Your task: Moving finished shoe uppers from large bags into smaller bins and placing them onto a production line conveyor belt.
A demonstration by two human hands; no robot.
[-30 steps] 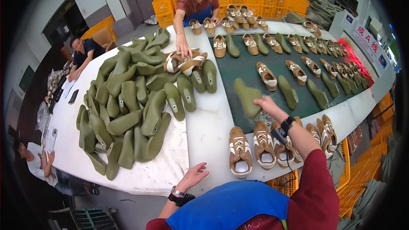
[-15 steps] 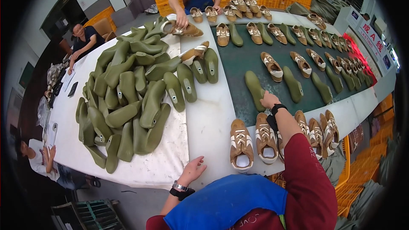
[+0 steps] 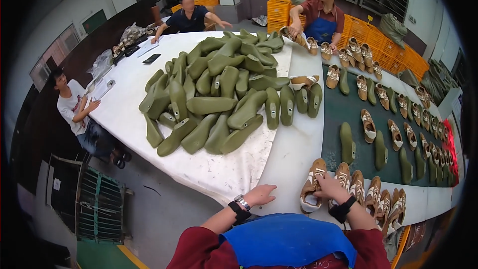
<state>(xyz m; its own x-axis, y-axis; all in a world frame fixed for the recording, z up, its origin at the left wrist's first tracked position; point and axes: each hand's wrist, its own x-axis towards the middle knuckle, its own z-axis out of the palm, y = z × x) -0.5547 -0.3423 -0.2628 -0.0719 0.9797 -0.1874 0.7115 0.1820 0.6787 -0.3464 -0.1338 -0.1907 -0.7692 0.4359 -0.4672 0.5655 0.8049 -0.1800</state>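
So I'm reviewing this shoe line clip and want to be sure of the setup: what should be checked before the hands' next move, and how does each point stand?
1. Right hand on a tan shoe: ok, fingers rest on it.
2. Left hand free: ok, flat on the white table edge, holding nothing.
3. Row of shoes beside it upright: ok.
4. Green lasts on the dark belt within reach: cannot tell.
5. Grip firm on the shoe: cannot tell.
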